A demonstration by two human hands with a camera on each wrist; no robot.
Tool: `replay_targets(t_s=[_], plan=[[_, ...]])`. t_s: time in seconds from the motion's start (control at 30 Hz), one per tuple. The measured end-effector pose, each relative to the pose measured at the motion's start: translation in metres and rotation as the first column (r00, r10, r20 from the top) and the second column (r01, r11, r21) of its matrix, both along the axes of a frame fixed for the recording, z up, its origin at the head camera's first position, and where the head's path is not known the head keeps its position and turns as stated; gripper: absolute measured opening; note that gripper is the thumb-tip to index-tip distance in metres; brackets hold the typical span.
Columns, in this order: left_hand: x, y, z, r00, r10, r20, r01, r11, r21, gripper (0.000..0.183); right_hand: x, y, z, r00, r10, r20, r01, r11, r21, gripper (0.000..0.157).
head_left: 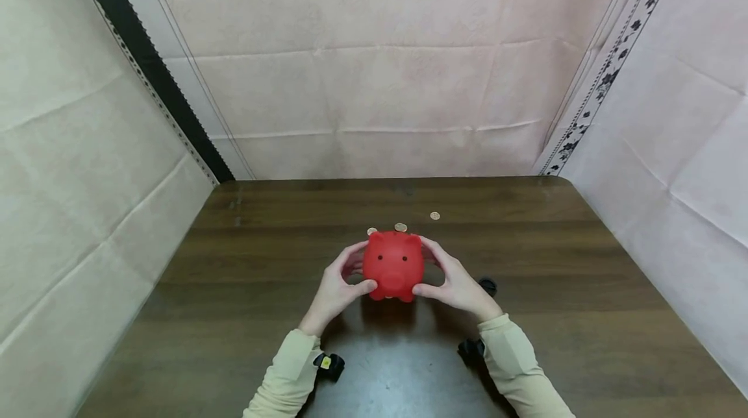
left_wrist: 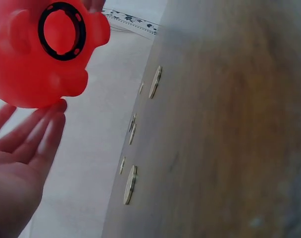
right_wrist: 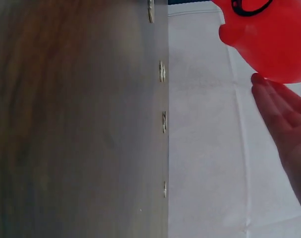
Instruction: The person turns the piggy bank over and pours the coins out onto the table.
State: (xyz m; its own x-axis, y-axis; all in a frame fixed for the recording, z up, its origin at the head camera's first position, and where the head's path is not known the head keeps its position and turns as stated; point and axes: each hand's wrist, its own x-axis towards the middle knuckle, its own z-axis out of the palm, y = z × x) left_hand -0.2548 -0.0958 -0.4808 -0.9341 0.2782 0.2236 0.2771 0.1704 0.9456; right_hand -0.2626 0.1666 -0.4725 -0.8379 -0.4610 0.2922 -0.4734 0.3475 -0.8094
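Observation:
A red piggy bank [head_left: 393,269], its snout toward the camera, is held up off the table between both hands. My left hand [head_left: 343,280] grips its left side, thumb at the front and fingers behind. The right hand [head_left: 454,282] grips the opposite side in the same manner. In the left wrist view, a black ring [left_wrist: 43,30] with a red middle shows on the underside of the piggy bank, between its stubby feet. Several coins lie on the table below and behind it, among them a coin [head_left: 400,227] just beyond its top and another coin [head_left: 435,215] farther right.
The brown wooden table [head_left: 263,262] ends at a back edge before a pale cloth wall [head_left: 374,93]. More cloth hangs at both sides. A black wrist strap piece [head_left: 330,366] sits by the left sleeve, and another dark piece [head_left: 471,350] by the right sleeve.

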Motion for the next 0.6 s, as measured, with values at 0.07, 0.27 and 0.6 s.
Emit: replay_targets(t_s=[0.07, 0.27, 0.6], plan=[[-0.003, 0.001, -0.004, 0.999, 0.027, 0.023, -0.026, 1.000, -0.010, 0.066, 0.000, 0.000, -0.001, 1.000, -0.026, 0.004, 0.026, 0.999, 0.030, 0.077], [-0.001, 0.006, -0.012, 0.984, 0.118, 0.134, -0.113, 0.993, -0.041, 0.049, 0.003, -0.002, -0.005, 0.993, -0.106, 0.042, 0.102, 0.989, 0.105, 0.072], [0.001, 0.011, -0.009, 0.963, 0.159, 0.220, -0.161, 0.987, -0.008, 0.033, 0.001, -0.004, -0.006, 0.986, -0.165, -0.035, 0.168, 0.977, 0.135, 0.044]])
